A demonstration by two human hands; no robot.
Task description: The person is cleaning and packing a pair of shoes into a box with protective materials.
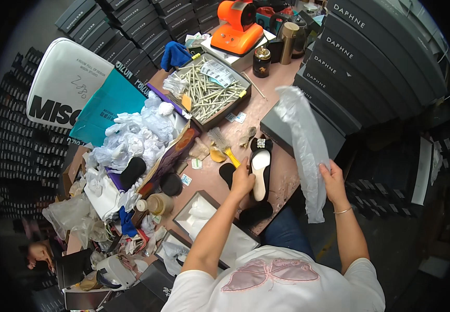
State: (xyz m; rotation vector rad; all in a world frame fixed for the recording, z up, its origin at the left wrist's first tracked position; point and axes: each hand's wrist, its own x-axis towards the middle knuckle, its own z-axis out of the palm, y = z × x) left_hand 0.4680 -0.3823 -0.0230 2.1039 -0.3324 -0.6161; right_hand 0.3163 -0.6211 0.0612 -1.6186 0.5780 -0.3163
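My left hand point(243, 179) is closed on the side of a black shoe point(260, 174) with a beige insole, a white patch inside it and a sparkling ornament at the toe. My right hand point(333, 182) grips the edge of a long, crinkled, whitish translucent sheet point(304, 140), held up to the right of the shoe. Left of my left hand, a second dark piece point(226, 172) is partly hidden. A yellow-handled brush point(227, 148) lies just beyond that hand. Close to my lap, a black padded object point(256, 213) rests at the table edge.
An open shoe box point(186, 221) with white paper stands near left. Crumpled white paper point(141, 135) fills a box at left. Behind are a tray of pale sticks point(232, 96), a black jar point(262, 62) and an orange machine point(235, 39). Stacked grey boxes point(363, 62) rise at right.
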